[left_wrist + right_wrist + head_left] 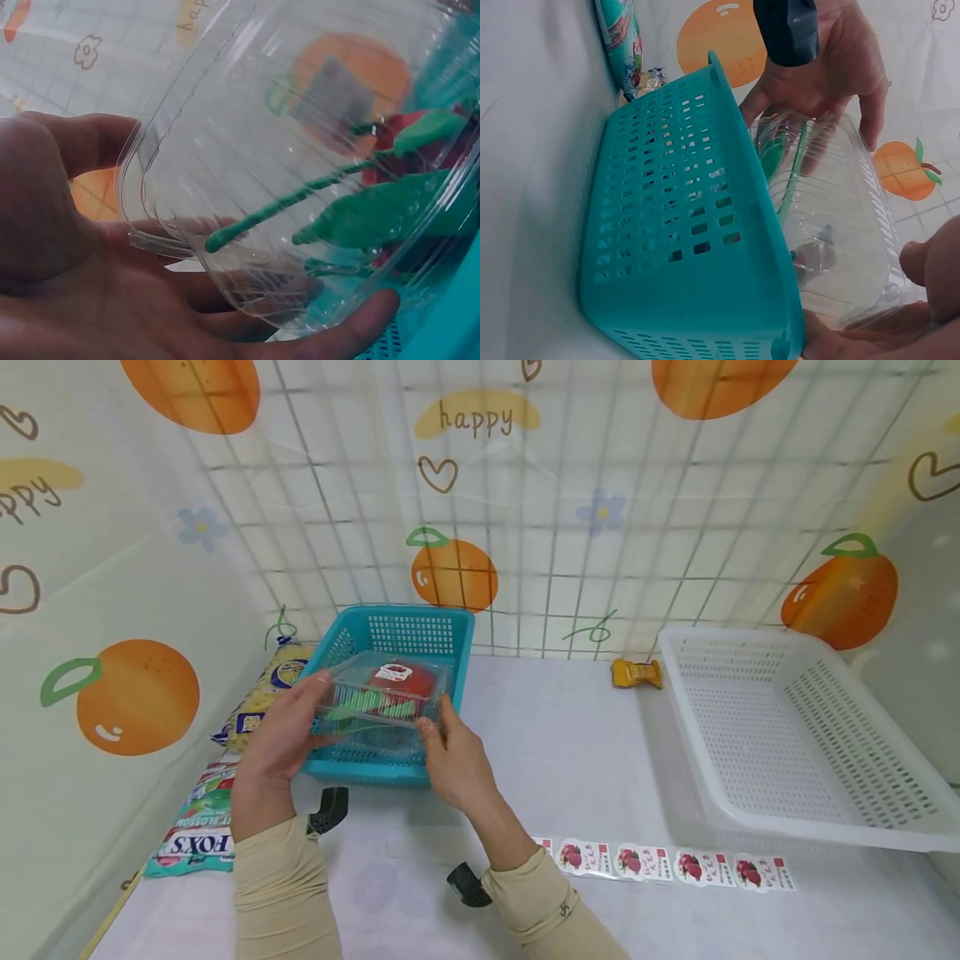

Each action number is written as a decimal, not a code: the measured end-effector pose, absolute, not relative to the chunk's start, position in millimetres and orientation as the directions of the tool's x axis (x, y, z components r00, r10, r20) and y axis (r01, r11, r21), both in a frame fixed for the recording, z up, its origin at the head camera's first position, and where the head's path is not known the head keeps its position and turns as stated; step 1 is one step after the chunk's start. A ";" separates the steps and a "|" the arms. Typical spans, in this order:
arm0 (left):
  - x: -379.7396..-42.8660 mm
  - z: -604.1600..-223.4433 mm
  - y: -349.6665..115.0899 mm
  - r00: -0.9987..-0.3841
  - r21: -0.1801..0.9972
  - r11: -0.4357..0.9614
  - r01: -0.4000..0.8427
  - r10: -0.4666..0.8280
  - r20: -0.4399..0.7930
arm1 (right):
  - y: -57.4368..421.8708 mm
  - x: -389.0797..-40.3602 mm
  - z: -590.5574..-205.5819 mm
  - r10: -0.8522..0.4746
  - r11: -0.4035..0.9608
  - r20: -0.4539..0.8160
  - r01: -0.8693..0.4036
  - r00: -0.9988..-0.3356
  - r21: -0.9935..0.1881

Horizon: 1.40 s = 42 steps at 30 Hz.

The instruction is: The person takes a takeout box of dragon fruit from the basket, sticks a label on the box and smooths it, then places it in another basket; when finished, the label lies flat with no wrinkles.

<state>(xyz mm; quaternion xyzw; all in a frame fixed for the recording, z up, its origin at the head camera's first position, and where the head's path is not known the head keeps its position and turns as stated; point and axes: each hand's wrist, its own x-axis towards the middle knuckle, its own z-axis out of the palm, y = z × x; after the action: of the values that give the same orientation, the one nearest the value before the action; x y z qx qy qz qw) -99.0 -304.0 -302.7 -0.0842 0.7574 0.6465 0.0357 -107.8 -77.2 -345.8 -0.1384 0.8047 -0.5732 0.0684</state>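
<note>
A clear plastic clamshell box [348,677] is held over the teal basket [367,773], tilted, with a white label [393,672] on its lid. Inside lie something round and red [420,680] and green leaves [405,206] with a long green stem [292,199]. My left hand [276,735] grips the box's left end, thumb at the upper edge and fingers spread underneath. At the near right corner my right hand [461,764] pinches the box between thumb and fingers. More clear plastic shows below the box, within the basket.
Left of the basket lie a yellow snack bag [258,702] and a teal FOX'S bag [197,827]. A white basket [701,777] stands at the right, with a small yellow packet [636,674] beside it. A strip of fruit stickers [645,863] lies near the front.
</note>
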 end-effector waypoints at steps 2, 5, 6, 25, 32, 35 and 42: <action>-98.9 -303.3 -304.3 -0.984 0.970 0.170 -0.172 -0.073 -0.161 | -76.8 -108.0 -345.6 -0.302 0.307 0.054 -0.150 -0.952 -0.940; -98.5 -304.5 -304.8 -0.984 0.963 0.202 -0.177 -0.074 -0.165 | -76.5 -108.2 -345.0 -0.303 0.306 0.059 -0.156 -0.951 -0.939; -98.4 -305.1 -305.1 -0.983 0.961 0.210 -0.180 -0.075 -0.168 | -76.5 -108.2 -344.8 -0.302 0.310 0.059 -0.156 -0.952 -0.938; -98.2 -308.6 -310.1 -0.974 0.887 0.404 -0.226 -0.078 -0.213 | -80.3 -105.6 -343.1 -0.252 0.411 0.079 -0.181 -0.964 -0.893; -98.9 -314.6 -316.0 -0.976 0.856 0.476 -0.202 -0.031 -0.214 | -82.2 -105.1 -345.1 -0.235 0.434 0.088 -0.185 -0.968 -0.882; -99.0 -316.0 -316.9 -0.975 0.841 0.501 -0.205 -0.024 -0.223 | -83.0 -104.8 -345.8 -0.227 0.439 0.106 -0.199 -0.968 -0.876; -98.8 -314.8 -317.3 -0.968 0.787 0.575 -0.223 -0.034 -0.249 | -84.3 -105.3 -348.1 -0.215 0.455 0.137 -0.223 -0.967 -0.862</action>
<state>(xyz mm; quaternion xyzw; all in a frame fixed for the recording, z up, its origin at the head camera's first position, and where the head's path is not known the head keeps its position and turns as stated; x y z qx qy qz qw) -98.8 -317.3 -314.8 -0.0729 0.8814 0.4551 0.1035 -105.3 -84.3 -348.1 -0.1283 0.8528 -0.5062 -0.0042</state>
